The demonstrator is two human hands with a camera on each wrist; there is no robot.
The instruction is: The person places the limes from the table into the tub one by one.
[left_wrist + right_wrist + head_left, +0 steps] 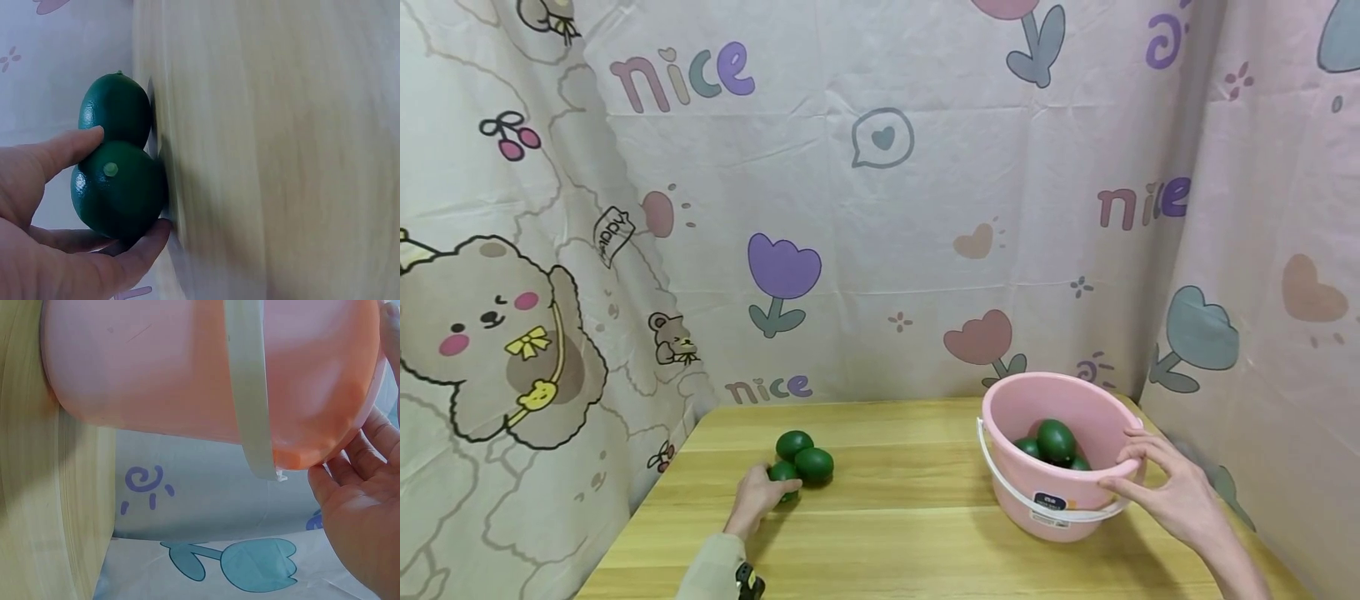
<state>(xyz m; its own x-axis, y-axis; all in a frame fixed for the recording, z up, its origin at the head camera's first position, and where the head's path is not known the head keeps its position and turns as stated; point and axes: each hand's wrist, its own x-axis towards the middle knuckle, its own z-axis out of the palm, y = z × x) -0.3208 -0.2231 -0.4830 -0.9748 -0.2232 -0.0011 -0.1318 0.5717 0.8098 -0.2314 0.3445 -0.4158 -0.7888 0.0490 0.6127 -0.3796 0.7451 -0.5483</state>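
Note:
My left hand (756, 495) holds a glossy dark green fruit (119, 194), egg-shaped with a pale stem nub, between thumb and curled fingers close to the tabletop. Against it lie two similar green fruits, one behind (794, 443) and one to the right (815, 465). On the right stands a pink bucket (1026, 404), tilted slightly. My right hand (1183, 500) grips its right rim, thumb outside and fingers over the edge. Several green fruits (1056, 442) lie inside the bucket; its bottom is hidden.
The bucket's white handle (247, 381) hangs down across its front side. Everything stands on a wooden table (895, 492). Patterned cloth (880, 250) hangs behind the table and along both sides.

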